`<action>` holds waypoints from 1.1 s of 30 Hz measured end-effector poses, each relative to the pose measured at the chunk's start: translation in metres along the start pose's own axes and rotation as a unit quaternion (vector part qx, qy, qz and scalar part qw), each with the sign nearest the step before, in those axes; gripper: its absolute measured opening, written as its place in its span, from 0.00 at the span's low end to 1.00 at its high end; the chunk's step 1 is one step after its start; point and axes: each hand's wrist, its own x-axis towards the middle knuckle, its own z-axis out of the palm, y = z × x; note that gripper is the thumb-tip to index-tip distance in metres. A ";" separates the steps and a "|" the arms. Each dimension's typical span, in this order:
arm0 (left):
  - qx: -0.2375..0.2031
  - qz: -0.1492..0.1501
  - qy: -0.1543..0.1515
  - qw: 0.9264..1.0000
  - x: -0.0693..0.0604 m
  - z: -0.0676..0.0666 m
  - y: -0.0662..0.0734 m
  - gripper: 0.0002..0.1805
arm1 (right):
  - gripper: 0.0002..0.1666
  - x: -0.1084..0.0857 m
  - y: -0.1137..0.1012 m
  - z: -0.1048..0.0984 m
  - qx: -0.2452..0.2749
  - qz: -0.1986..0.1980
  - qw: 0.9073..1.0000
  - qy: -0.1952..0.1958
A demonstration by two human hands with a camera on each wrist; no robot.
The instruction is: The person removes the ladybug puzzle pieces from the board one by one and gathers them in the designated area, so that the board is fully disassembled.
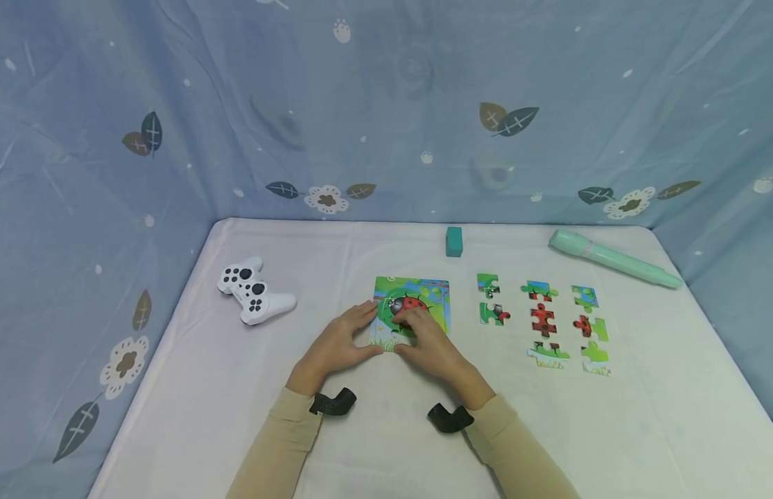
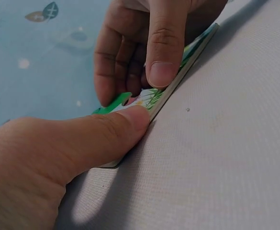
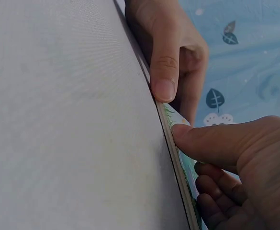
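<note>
A square puzzle board [image 1: 436, 287] with a printed ladybug lies mid-table. At its left edge my left hand [image 1: 341, 341] holds it, the thumb at the front corner and the fingers along the side. Over the board, my right hand [image 1: 432, 345] has its thumb at the front edge and curled fingers above the picture, holding a puzzle piece that they mostly hide. Green of this puzzle piece [image 2: 117, 102] shows under a right fingertip in the left wrist view. Both thumbs meet the board's front edge [image 3: 171, 139] in the right wrist view.
Several loose puzzle pieces [image 1: 544, 320] lie in columns right of the board. A teal block [image 1: 454, 242] stands behind it. At the far right is a mint-green flashlight-shaped object [image 1: 613, 259]. A white game controller [image 1: 255, 291] lies at the left.
</note>
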 end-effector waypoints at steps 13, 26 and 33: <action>0.012 0.008 0.003 1.000 -0.001 -0.001 0.000 0.43 | 0.24 0.002 0.002 0.006 -0.013 -0.020 0.999 0.023; 0.008 0.010 0.007 1.000 -0.001 -0.003 -0.001 0.43 | 0.24 -0.002 0.008 -0.018 0.009 0.020 1.000 0.011; 0.006 -0.008 -0.007 1.000 -0.001 -0.001 0.000 0.44 | 0.25 -0.028 0.025 -0.048 -0.008 0.032 0.999 0.032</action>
